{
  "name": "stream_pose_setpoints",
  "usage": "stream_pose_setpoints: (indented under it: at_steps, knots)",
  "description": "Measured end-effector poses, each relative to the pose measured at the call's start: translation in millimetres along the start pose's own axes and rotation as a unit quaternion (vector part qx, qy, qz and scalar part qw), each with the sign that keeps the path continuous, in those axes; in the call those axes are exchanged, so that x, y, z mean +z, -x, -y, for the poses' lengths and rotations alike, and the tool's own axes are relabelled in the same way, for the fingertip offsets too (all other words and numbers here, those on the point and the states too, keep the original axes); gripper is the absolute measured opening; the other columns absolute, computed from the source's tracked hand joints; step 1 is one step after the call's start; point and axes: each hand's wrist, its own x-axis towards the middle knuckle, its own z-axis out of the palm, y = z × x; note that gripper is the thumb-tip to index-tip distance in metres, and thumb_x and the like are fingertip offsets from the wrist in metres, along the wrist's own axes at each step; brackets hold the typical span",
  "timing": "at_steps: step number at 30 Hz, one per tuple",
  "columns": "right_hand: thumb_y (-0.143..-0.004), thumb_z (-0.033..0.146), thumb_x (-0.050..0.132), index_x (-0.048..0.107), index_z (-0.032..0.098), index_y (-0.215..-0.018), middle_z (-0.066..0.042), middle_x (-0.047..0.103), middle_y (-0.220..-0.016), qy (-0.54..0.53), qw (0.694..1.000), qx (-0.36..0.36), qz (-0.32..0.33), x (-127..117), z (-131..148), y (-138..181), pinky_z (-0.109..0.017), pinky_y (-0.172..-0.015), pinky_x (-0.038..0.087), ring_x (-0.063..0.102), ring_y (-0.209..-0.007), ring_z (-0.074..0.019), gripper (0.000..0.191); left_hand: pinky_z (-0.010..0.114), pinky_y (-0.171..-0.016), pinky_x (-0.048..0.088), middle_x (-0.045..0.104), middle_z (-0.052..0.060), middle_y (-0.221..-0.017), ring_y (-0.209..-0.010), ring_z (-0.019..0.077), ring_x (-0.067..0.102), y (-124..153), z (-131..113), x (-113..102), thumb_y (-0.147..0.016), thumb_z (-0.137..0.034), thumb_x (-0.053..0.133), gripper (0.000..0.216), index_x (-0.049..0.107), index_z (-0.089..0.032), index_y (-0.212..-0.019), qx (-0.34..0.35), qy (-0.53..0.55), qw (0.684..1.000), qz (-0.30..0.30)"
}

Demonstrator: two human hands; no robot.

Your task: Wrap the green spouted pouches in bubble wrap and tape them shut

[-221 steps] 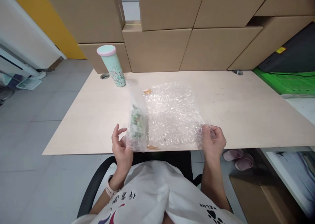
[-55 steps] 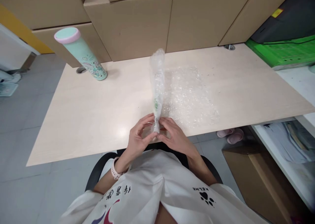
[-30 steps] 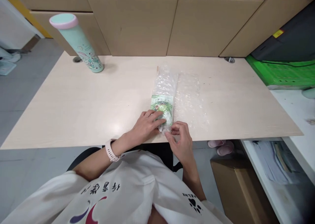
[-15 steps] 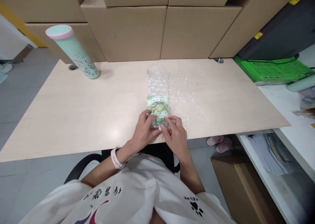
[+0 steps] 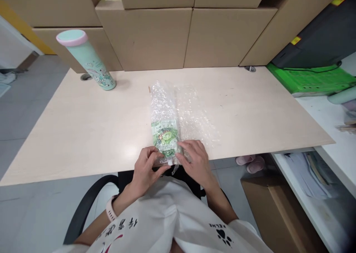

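Note:
A green and white pouch point(image 5: 166, 139) with a small white spout at its near end lies on the table close to the front edge. Clear bubble wrap point(image 5: 163, 101) covers it and stretches away beyond it, with a further flap point(image 5: 194, 112) spread flat to the right. My left hand point(image 5: 146, 167) grips the wrapped pouch at its near left corner, thumb by the spout. On the opposite side, my right hand point(image 5: 196, 160) holds the right edge between thumb and fingers. The fingertips' exact hold on the plastic is partly hidden.
A mint-green tumbler point(image 5: 91, 62) with a pink rim stands at the back left. Cardboard boxes point(image 5: 155, 38) form a wall behind the table point(image 5: 83, 134). To the right are a green crate point(image 5: 311, 80) and a white shelf point(image 5: 308, 112); an open carton point(image 5: 261, 197) sits below.
Both hands have pulled the wrapped pouch toward me and slightly left, so its near end is now at the table edge. The loose wrap slid along with it.

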Motion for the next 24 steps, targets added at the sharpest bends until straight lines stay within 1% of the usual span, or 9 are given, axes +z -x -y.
stream_pose_setpoints:
  at_steps: [5,10,13,15,16,19,21,22,24]
  knots:
    - [-0.1,0.037,0.053,0.056,0.029,-0.13,-0.009,0.066,-0.112,-0.003,1.0,0.019,0.01,6,-10,-9,-0.047,-0.084,0.053,0.063,-0.103,-0.028,0.031,0.032,-0.07,0.057,0.057,0.008,-0.102,-0.091,0.0218,0.063,-8,-5,8,-0.088,-0.04,0.073,0.031,0.055,-0.02,-0.103,0.015,-0.035,0.999,-0.023]
    - [-0.1,0.033,0.053,0.057,0.023,-0.129,-0.009,0.068,-0.111,0.01,1.0,0.016,0.015,5,-8,-9,-0.044,-0.086,0.052,0.063,-0.103,-0.0265,0.03,0.031,-0.066,0.056,0.057,0.007,-0.096,-0.088,0.0214,0.063,-14,-15,14,-0.088,-0.038,0.072,0.026,0.056,-0.021,-0.099,-0.013,-0.013,0.999,-0.028]
    - [-0.101,0.034,0.053,0.058,0.022,-0.129,-0.01,0.067,-0.112,0.017,1.0,0.018,0.006,7,-8,-7,-0.041,-0.086,0.053,0.062,-0.104,-0.0253,0.031,0.035,-0.075,0.059,0.056,0.012,-0.117,-0.105,0.0251,0.063,-13,-14,8,-0.089,-0.036,0.071,0.032,0.056,-0.023,-0.114,-0.085,0.078,0.993,-0.016]
    - [-0.101,0.035,0.052,0.059,0.022,-0.13,-0.011,0.065,-0.115,0.029,0.999,0.019,-0.005,10,-7,-5,-0.04,-0.086,0.053,0.062,-0.106,-0.0252,0.032,0.041,-0.086,0.06,0.053,0.014,-0.131,-0.118,0.0272,0.061,-10,-8,1,-0.09,-0.036,0.068,0.045,0.05,-0.026,-0.13,-0.157,0.179,0.971,-0.028]
    - [-0.101,0.035,0.052,0.059,0.022,-0.13,-0.012,0.064,-0.116,0.037,0.999,0.02,-0.01,12,-7,-3,-0.04,-0.086,0.053,0.062,-0.106,-0.0254,0.033,0.044,-0.09,0.06,0.053,0.014,-0.134,-0.119,0.0275,0.061,-10,-5,-3,-0.091,-0.037,0.067,0.049,0.046,-0.028,-0.134,-0.191,0.237,0.952,-0.028]
    - [-0.101,0.033,0.051,0.061,0.021,-0.128,-0.013,0.063,-0.116,0.055,0.998,0.02,-0.02,15,-6,-1,-0.042,-0.086,0.053,0.061,-0.105,-0.0263,0.031,0.049,-0.092,0.06,0.061,0.014,-0.126,-0.111,0.0275,0.067,-12,1,-13,-0.096,-0.042,0.059,0.042,0.048,-0.029,-0.134,-0.254,0.391,0.885,0.008]
    - [-0.101,0.029,0.049,0.062,0.021,-0.128,-0.013,0.064,-0.113,0.047,0.998,0.02,-0.024,15,-6,-1,-0.043,-0.085,0.054,0.062,-0.102,-0.0261,0.03,0.05,-0.093,0.06,0.063,0.014,-0.124,-0.11,0.0277,0.068,-20,-4,-17,-0.095,-0.042,0.061,0.04,0.052,-0.027,-0.131,-0.241,0.436,0.866,0.031]
    - [-0.102,0.027,0.047,0.062,0.021,-0.127,-0.012,0.064,-0.112,0.035,0.999,0.021,-0.025,15,-7,-1,-0.042,-0.085,0.054,0.062,-0.101,-0.0258,0.03,0.049,-0.095,0.059,0.063,0.013,-0.124,-0.112,0.0275,0.067,-25,-8,-17,-0.093,-0.04,0.064,0.041,0.053,-0.027,-0.13,-0.217,0.441,0.87,0.035]
    - [-0.101,0.021,0.044,0.063,0.022,-0.125,-0.012,0.064,-0.11,-0.005,0.999,0.03,-0.023,12,-11,-1,-0.042,-0.085,0.055,0.062,-0.102,-0.025,0.031,0.05,-0.102,0.055,0.061,0.011,-0.129,-0.121,0.0275,0.063,-36,-20,-12,-0.09,-0.032,0.068,0.043,0.055,-0.029,-0.131,-0.139,0.416,0.897,0.055]
